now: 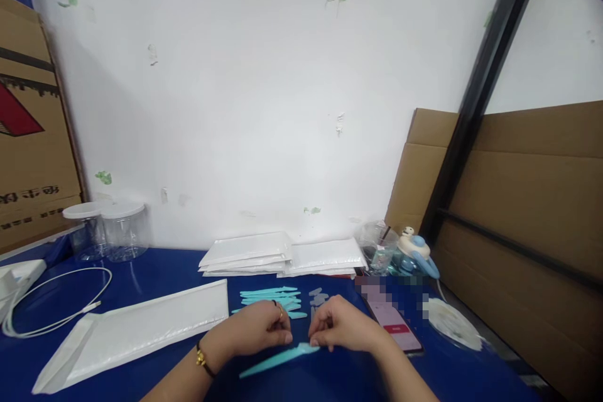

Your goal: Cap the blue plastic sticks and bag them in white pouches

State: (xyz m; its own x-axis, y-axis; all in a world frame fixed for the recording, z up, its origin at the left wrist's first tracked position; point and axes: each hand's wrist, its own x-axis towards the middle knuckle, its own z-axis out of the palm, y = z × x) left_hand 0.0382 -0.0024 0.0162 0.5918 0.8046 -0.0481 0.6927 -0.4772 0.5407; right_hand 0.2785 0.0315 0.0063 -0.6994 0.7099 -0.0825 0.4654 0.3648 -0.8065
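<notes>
A turquoise eyebrow razor [273, 362] lies at a slant near the front of the blue table. My right hand [342, 325] has its thumb and fingers pinched at the razor's right-hand tip. Just above the razor's middle, my left hand [259, 326] is closed with the fingers curled; whatever is between its fingertips is hidden. Behind my left hand lies a loose pile of similar turquoise razors [271, 294]. Several small greyish, see-through pieces [319, 295] lie behind my right hand, partly covered by it.
White padded mailers [249, 251] are stacked against the wall, and one long mailer [155, 326] lies at left. A phone [393, 320], a blue-lidded bottle [412, 254] and a white roll [455, 323] stand right. Clear jars [123, 235] and a white cable [61, 273] are left.
</notes>
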